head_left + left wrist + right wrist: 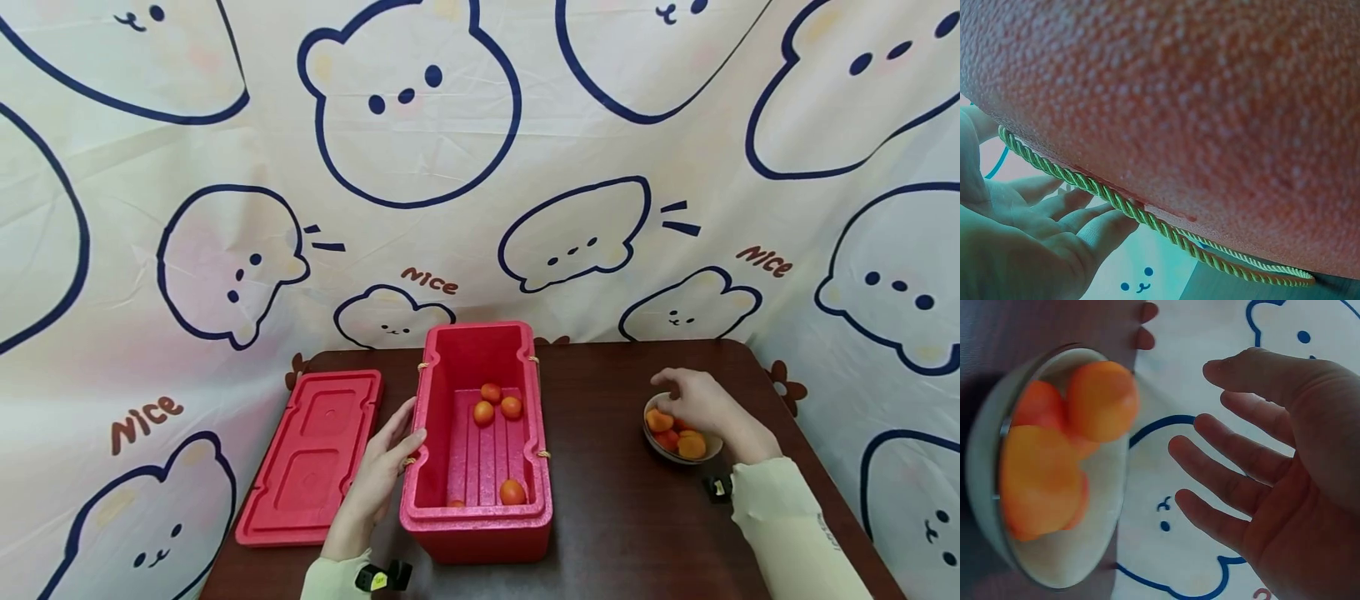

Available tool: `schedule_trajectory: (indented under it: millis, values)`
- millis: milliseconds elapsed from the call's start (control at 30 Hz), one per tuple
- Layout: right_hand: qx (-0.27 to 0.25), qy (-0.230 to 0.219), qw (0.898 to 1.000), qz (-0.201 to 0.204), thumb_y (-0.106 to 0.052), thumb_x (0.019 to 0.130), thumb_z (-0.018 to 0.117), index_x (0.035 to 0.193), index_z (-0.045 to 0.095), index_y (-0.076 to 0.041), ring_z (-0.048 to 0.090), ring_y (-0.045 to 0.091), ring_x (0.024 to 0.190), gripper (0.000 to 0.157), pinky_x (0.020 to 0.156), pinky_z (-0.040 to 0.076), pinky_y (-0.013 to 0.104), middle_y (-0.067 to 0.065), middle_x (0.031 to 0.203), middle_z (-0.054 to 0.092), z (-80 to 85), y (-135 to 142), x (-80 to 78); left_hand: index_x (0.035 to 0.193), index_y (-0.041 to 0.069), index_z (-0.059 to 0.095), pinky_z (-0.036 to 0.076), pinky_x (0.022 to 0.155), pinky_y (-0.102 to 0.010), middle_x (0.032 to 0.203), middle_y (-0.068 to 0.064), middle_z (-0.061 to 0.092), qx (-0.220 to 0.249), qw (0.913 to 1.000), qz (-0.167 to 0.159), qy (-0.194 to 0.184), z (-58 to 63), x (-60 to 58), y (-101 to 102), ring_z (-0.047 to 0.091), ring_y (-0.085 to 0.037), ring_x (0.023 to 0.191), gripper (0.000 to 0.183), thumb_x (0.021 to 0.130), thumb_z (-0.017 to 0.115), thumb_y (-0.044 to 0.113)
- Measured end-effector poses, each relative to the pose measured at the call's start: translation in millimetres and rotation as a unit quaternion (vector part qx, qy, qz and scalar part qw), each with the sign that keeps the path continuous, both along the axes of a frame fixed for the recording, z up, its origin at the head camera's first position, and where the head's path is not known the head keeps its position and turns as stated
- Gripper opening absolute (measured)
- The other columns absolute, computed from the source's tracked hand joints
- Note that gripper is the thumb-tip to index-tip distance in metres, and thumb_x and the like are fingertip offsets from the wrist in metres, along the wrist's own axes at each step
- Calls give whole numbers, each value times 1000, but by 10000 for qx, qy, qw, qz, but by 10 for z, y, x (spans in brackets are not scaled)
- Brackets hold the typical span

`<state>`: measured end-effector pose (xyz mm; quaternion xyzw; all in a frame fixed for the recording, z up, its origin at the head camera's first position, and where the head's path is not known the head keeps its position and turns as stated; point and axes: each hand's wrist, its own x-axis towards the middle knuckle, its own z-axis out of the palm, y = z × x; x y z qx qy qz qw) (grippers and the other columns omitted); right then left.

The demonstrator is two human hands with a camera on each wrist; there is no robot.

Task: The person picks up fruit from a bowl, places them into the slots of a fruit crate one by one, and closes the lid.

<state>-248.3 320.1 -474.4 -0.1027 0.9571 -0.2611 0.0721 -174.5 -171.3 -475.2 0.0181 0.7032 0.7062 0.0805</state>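
Observation:
A deep red foam box (480,533) holds several small round orange fruits (483,412). My left hand (378,467) lies along the box's left side, thumb at its rim and fingers extended. In the left wrist view, those fingers (1107,234) are beside a twisted cord (1116,200) on the box wall. Over a small bowl (651,442) at the right hovers my right hand (705,408). Orange and yellow-orange fruits (1041,478) sit in that bowl. The right wrist view shows the right hand's fingers (1229,440) loosely spread beside the fruit, holding nothing.
A red lid (315,450) lies flat on the dark wooden table (600,517), left of the box. Behind the table hangs a pale cloth (465,242) printed with cartoon bears. Its right side runs along the table's right edge.

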Motion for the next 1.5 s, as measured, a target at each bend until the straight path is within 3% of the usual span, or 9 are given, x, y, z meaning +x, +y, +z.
schedule_trajectory:
  millis: [200,533,800,1100,1500]
  values:
    - [-7,-368,9993,-96,-16,92,72,124,64,0,65,27,91,36,67,57,36,21,114,67,-124,34,54,158,17,33,57,92,-44,159,-13,36,18,10000,1,25,0,0,6,48,-39,134,67,97,63,20]
    - [-11,-576,9980,-254,-17,91,73,121,68,-8,63,21,82,31,63,55,34,15,105,69,-291,71,117,157,19,34,57,92,-44,159,-13,37,21,10000,13,5,-10,-4,5,48,-38,133,68,97,64,20]
    - [85,-424,9989,-160,-14,89,74,115,69,-14,59,24,82,27,73,55,42,13,107,67,-374,65,123,157,19,34,57,92,-44,159,-13,37,48,10000,14,-10,-16,2,2,47,-38,134,68,96,64,21]
    - [106,-102,9999,-39,-11,84,75,109,69,-10,58,26,88,26,81,50,47,11,104,66,-442,25,105,158,19,34,56,93,-47,160,-12,36,68,10000,3,-26,-14,-6,4,47,-39,136,69,96,65,22]
    - [91,-24,9999,-35,-8,82,76,108,68,-8,57,27,90,27,83,52,51,12,105,65,-449,-33,129,157,18,34,56,93,-48,160,-13,35,75,10000,-6,-59,-7,-2,-2,47,-40,136,69,96,65,21]
